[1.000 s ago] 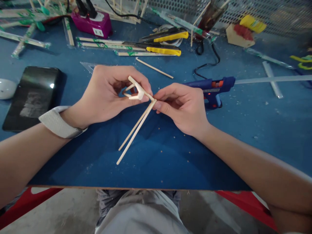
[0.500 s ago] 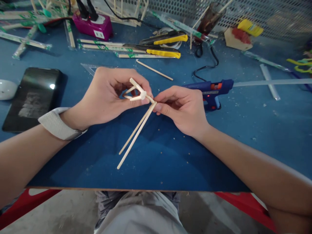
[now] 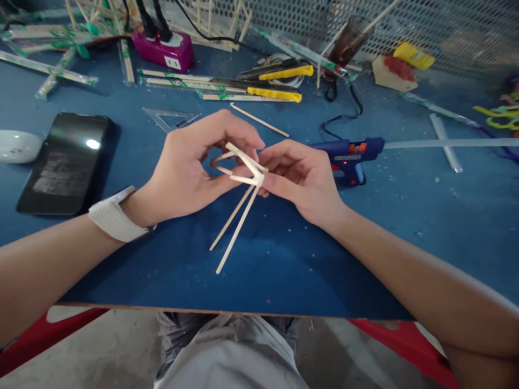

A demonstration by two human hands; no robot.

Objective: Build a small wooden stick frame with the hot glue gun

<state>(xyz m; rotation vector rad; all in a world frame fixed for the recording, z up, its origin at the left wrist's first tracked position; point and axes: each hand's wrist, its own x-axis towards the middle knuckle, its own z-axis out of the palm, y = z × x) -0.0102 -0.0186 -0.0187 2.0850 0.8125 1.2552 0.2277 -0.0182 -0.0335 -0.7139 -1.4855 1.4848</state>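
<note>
Between my two hands is a small frame of wooden sticks [image 3: 240, 227], joined at a whitish corner. Two long sticks slant from that corner down toward the table's front edge, and shorter ones angle off to the left. My left hand [image 3: 203, 156] curls around the short-stick side, fingers closed on it. Thumb and fingers of my right hand [image 3: 302, 175] pinch the frame at the joined corner. Some fingertips are hidden behind the sticks. Just beyond my right hand lies a blue glue gun [image 3: 352, 154] with a long translucent glue stick in its back.
A black phone [image 3: 65, 162] and a white mouse [image 3: 18, 147] lie at left. Behind my hands are a clear set square [image 3: 170, 116], a loose stick [image 3: 259, 120], yellow-black cutters [image 3: 273, 94] and a purple power adapter [image 3: 164, 51]. Wrapped chopsticks [image 3: 60, 73] lie at the back left.
The short-stick part has shifted right, so its joint now meets the corner at my right fingers. My left hand moved right with it. The view has shifted slightly.
</note>
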